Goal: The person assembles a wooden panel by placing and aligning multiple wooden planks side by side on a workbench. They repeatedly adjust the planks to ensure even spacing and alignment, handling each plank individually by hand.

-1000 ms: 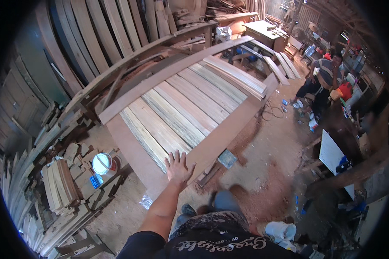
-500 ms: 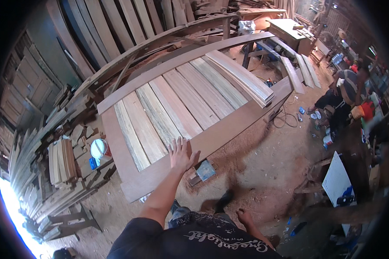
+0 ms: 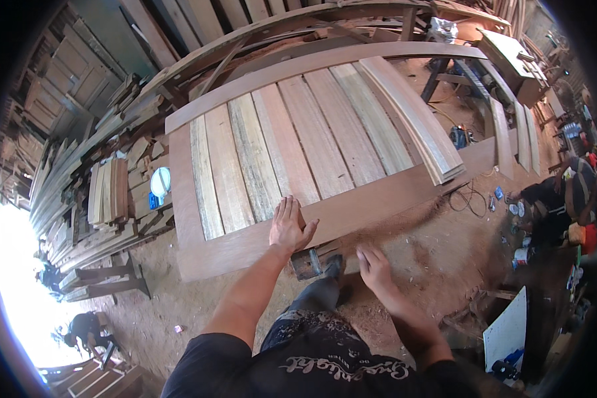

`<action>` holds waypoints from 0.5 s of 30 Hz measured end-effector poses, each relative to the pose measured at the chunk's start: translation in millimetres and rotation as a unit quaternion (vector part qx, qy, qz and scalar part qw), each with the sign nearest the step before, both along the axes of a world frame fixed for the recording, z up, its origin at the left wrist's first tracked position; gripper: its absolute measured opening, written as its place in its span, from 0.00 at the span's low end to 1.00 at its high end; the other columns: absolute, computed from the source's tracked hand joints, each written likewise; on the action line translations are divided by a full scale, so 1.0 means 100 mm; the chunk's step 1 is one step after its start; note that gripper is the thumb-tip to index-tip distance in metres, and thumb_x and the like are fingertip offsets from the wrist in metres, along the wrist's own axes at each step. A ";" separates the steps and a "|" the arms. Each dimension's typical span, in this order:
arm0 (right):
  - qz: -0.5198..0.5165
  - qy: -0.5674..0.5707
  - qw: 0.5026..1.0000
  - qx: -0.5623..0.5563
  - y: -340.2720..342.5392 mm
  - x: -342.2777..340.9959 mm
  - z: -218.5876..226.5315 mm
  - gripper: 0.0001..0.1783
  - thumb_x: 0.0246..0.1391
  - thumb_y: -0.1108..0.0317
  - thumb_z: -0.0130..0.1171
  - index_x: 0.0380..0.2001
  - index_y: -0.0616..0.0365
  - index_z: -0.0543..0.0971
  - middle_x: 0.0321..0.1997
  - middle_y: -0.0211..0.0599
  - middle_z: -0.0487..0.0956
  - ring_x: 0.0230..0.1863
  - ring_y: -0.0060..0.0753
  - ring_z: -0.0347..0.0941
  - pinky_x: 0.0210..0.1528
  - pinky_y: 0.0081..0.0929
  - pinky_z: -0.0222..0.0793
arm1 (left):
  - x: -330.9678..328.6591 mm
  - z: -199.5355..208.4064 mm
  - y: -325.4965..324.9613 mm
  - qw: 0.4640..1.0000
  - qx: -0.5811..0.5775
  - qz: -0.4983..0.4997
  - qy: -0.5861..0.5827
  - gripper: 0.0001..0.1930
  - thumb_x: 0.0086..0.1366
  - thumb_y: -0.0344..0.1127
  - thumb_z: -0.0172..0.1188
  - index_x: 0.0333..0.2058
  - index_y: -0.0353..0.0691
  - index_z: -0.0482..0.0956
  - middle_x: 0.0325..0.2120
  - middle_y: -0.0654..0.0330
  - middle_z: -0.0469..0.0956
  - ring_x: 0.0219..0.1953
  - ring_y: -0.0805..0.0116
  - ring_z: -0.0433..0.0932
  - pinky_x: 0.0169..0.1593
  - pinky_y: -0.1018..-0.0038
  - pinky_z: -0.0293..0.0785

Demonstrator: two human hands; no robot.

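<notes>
A large wooden door frame (image 3: 205, 255) with an arched top lies flat, filled with several vertical planks (image 3: 312, 142) of mixed brown and pale wood. My left hand (image 3: 289, 227) rests flat, fingers apart, on the frame's lower rail beside the planks. My right hand (image 3: 374, 266) hovers open and empty over the sawdust-covered ground, just off the frame's edge. A small metal block (image 3: 306, 263) sits under the frame edge between my hands. A loose stack of curved boards (image 3: 421, 126) lies on the right side of the frame.
Stacked timber and offcuts (image 3: 109, 192) crowd the left, with a round white-and-blue lid (image 3: 160, 181) among them. A person (image 3: 564, 205) crouches at the right beside small bottles. A white board (image 3: 507, 328) leans at lower right. Another person (image 3: 86, 328) bends at lower left.
My view has swung and closed in on the frame. My left hand stays flat on the lower rail. My right hand has come into view over the ground.
</notes>
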State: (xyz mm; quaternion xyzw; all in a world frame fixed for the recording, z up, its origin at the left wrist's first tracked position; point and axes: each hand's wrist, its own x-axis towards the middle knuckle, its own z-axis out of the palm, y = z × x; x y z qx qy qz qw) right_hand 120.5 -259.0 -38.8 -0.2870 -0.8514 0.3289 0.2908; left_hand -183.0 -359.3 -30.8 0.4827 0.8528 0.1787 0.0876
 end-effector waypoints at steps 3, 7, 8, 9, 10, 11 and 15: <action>0.107 0.103 0.988 0.039 0.40 -1.14 0.33 0.09 0.70 0.72 0.67 0.49 0.63 0.90 0.53 0.49 0.90 0.59 0.57 0.86 0.67 0.51 0.80 | -0.04 0.01 0.03 1.000 0.000 -0.004 -0.010 0.49 0.74 0.62 0.62 0.74 0.20 0.66 0.79 0.29 0.61 0.84 0.33 0.54 0.86 0.47 0.50; 0.225 0.018 0.966 0.129 0.44 -2.46 0.34 0.30 0.77 0.51 0.61 0.71 0.60 0.80 0.77 0.48 0.79 0.82 0.56 0.68 0.87 0.59 0.54 | -0.15 -0.14 -0.05 0.997 -0.030 -0.072 0.011 0.48 0.75 0.68 0.58 0.79 0.35 0.66 0.80 0.36 0.63 0.85 0.37 0.54 0.87 0.50 0.49; 0.282 -0.012 0.947 0.151 0.47 -2.64 0.41 0.34 0.78 0.47 0.57 0.74 0.60 0.76 0.81 0.47 0.74 0.85 0.56 0.63 0.87 0.61 0.52 | -0.16 -0.12 -0.01 0.997 -0.043 -0.068 -0.006 0.48 0.75 0.68 0.58 0.79 0.35 0.66 0.79 0.36 0.65 0.84 0.37 0.55 0.87 0.50 0.49; 0.337 -0.043 0.925 0.171 0.52 -2.79 0.48 0.38 0.79 0.43 0.52 0.78 0.61 0.71 0.85 0.47 0.68 0.87 0.57 0.58 0.88 0.62 0.49 | -0.16 -0.08 0.02 0.996 -0.056 -0.066 -0.022 0.48 0.75 0.69 0.58 0.79 0.35 0.66 0.78 0.36 0.66 0.84 0.37 0.55 0.87 0.50 0.49; 0.387 -0.073 0.899 0.189 0.58 -2.89 0.52 0.42 0.81 0.39 0.47 0.81 0.61 0.67 0.89 0.47 0.63 0.89 0.57 0.53 0.89 0.64 0.47 | -0.16 -0.01 0.03 0.995 -0.072 -0.067 -0.037 0.48 0.75 0.69 0.58 0.79 0.35 0.67 0.77 0.36 0.67 0.83 0.36 0.56 0.87 0.49 0.49; 0.381 -0.141 0.890 0.208 0.72 -2.91 0.37 0.44 0.81 0.38 0.44 0.82 0.61 0.64 0.90 0.46 0.60 0.90 0.58 0.51 0.89 0.64 0.45 | -0.13 0.03 0.01 0.992 -0.089 -0.068 -0.054 0.48 0.75 0.70 0.58 0.79 0.35 0.67 0.77 0.36 0.68 0.83 0.36 0.57 0.87 0.49 0.49; 0.380 -0.266 0.854 0.236 0.94 -2.94 0.15 0.46 0.81 0.34 0.39 0.85 0.59 0.60 0.92 0.48 0.54 0.92 0.60 0.44 0.90 0.65 0.37 | -0.05 -0.02 -0.02 0.999 -0.050 -0.008 -0.012 0.54 0.77 0.72 0.55 0.76 0.21 0.65 0.77 0.33 0.66 0.82 0.35 0.59 0.87 0.50 0.49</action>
